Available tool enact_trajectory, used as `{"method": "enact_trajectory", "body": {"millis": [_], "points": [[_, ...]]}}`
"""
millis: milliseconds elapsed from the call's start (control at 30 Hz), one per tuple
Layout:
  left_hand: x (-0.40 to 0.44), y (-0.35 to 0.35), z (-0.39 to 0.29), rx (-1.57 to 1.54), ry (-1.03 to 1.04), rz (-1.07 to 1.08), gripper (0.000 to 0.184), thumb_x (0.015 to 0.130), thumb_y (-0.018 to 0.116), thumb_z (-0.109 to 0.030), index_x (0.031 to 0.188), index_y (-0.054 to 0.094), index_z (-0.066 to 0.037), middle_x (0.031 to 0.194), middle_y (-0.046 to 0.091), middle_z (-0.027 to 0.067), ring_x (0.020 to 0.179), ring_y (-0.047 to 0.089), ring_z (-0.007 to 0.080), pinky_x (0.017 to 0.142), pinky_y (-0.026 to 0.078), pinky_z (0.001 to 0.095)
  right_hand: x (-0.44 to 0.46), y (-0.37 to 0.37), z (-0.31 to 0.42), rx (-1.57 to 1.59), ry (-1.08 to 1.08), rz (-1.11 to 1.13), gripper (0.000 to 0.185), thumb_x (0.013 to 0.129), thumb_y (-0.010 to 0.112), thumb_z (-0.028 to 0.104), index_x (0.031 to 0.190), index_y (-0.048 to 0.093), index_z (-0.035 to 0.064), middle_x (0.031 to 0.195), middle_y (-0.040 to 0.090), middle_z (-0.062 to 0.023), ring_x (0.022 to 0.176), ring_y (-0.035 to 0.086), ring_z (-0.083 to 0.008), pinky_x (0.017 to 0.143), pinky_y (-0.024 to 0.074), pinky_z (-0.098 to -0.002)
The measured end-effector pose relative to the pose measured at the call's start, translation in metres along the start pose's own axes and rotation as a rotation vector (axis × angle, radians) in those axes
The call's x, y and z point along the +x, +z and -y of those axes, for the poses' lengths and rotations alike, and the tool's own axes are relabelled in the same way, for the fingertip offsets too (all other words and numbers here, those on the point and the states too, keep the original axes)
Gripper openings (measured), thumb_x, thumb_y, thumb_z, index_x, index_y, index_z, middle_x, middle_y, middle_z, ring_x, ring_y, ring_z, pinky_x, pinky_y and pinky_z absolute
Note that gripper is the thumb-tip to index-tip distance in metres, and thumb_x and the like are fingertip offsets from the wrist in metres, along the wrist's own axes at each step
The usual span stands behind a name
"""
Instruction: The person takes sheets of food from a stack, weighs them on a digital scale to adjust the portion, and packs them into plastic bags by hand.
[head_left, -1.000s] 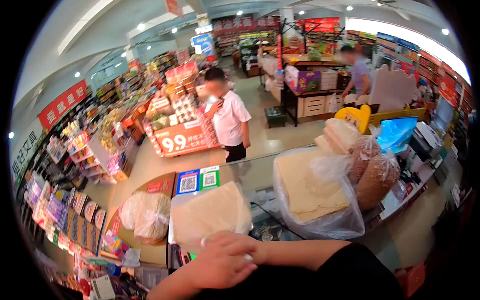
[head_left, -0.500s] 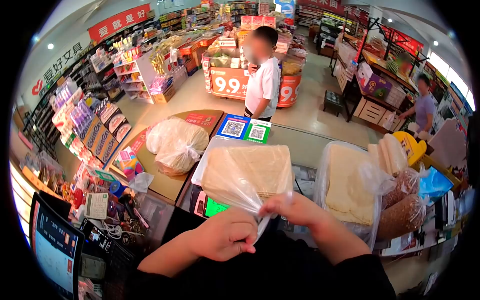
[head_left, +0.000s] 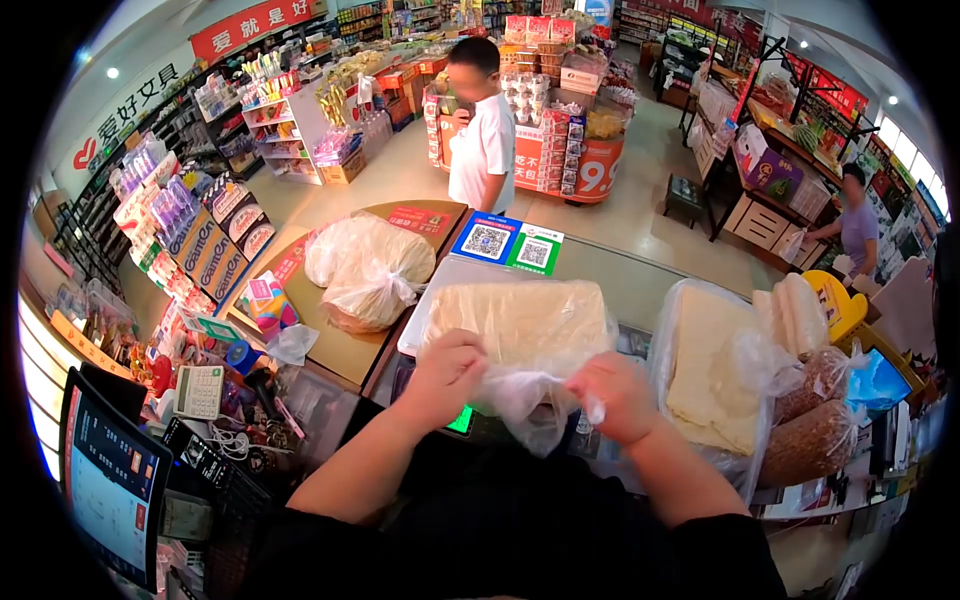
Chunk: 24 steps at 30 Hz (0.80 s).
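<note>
A clear plastic bag (head_left: 540,425) wraps a rectangular stack of pale tan sheets (head_left: 515,312) on the scale (head_left: 411,333). The gathered end of the bag stretches between my two hands, in front of the stack. My left hand (head_left: 447,372) is closed on the left part of the gathered plastic. At the right, my right hand (head_left: 613,395) is closed round the other end, with a bit of white plastic poking out below the fingers. Part of the scale's green display (head_left: 461,420) shows under the bag.
Tied bags of round, flat food (head_left: 370,270) lie on the left. To the right stand a tray of pale sheets (head_left: 715,375) and bags of brown grains (head_left: 805,440). QR code cards (head_left: 487,238) lie behind the scale. A person (head_left: 487,135) stands across the counter.
My hands have moved apart, spreading the bag's gathered end sideways between them; my left hand is higher, beside the stack. The person across the counter appears further left as the view shifts.
</note>
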<state>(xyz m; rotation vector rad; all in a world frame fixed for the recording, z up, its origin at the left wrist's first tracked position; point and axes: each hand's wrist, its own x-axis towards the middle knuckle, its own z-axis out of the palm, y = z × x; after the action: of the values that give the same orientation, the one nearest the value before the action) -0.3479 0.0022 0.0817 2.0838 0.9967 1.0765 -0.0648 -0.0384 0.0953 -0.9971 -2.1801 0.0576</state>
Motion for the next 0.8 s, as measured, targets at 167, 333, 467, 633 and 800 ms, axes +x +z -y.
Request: {"method": "enact_trajectory", "body": {"millis": [167,333,467,633,800], "points": [[-0.021,-0.041,0.064,0.501,0.043,-0.08,0.008,0.077,0.069,-0.012,0.073,0.069,-0.005,0.101,0.065,0.0082,0.098,0.06,0.0319,0.089,0.046,0.0456,-0.053,0.005,-0.06,-0.34,0.348,0.349,0.014,0.093,0.061,0.019,0.088,0.071,0.0091,0.078,0.062,-0.0088,0.08,0.061,-0.0363,0.07,0.0495,-0.0473],[0.041,-0.021,0.065,0.28,0.046,-0.195,0.012,0.08,0.07,-0.016,0.079,0.069,-0.004,0.129,0.063,0.0147,0.128,0.053,0.0388,0.109,0.04,0.0492,0.035,0.023,-0.05,-0.068,0.209,0.001,0.029,0.093,0.059,0.016,0.121,0.066,0.0083,0.13,0.058,-0.0178,0.123,0.051,-0.0418,0.104,0.041,-0.0489],[0.051,0.032,0.085,0.46,0.061,0.015,0.023,0.086,0.067,-0.018,0.104,0.066,-0.004,0.144,0.055,0.0155,0.136,0.048,0.0392,0.113,0.037,0.0497,0.036,0.083,-0.072,-0.146,0.17,0.38,0.05,0.093,0.06,0.023,0.142,0.055,0.0175,0.156,0.041,-0.0104,0.144,0.036,-0.0396,0.115,0.028,-0.0586],[0.006,0.037,0.052,0.555,0.185,0.066,0.039,0.088,0.063,-0.017,0.124,0.058,-0.003,0.144,0.055,0.0127,0.134,0.051,0.0332,0.112,0.039,0.0473,0.014,0.071,-0.054,-0.251,0.08,0.404,0.054,0.092,0.06,0.025,0.145,0.052,0.0223,0.156,0.042,-0.0076,0.145,0.036,-0.0371,0.114,0.0267,-0.0615],[0.055,0.023,0.089,0.482,0.234,0.062,0.04,0.085,0.064,-0.015,0.123,0.059,-0.004,0.14,0.058,0.0116,0.133,0.053,0.0299,0.111,0.04,0.0475,0.036,0.09,-0.066,-0.321,0.141,0.321,0.056,0.091,0.061,0.025,0.146,0.051,0.023,0.156,0.043,-0.0071,0.145,0.036,-0.0365,0.115,0.0271,-0.0596]]}}
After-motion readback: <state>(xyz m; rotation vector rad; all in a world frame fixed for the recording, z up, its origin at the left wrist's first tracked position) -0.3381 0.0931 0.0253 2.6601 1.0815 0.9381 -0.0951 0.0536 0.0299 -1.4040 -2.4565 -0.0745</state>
